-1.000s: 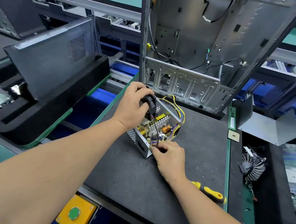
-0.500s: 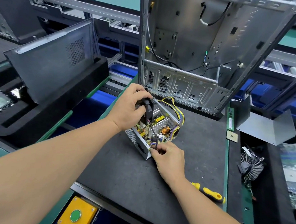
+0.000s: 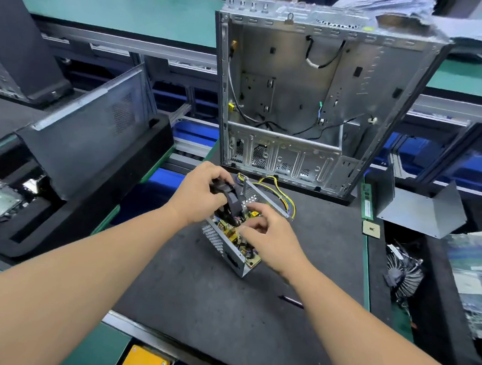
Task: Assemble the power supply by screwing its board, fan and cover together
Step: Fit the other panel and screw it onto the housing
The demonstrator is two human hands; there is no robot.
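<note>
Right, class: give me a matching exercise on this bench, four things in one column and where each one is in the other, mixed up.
Things:
1. fan
2. PC case
3. heatsink
4. yellow button box

Places:
A. upright behind the power supply
B. bottom edge of the view
C. in the left hand
D. far right of the mat

Pairs: 1-C, 2-A, 3-D, 4-B
</note>
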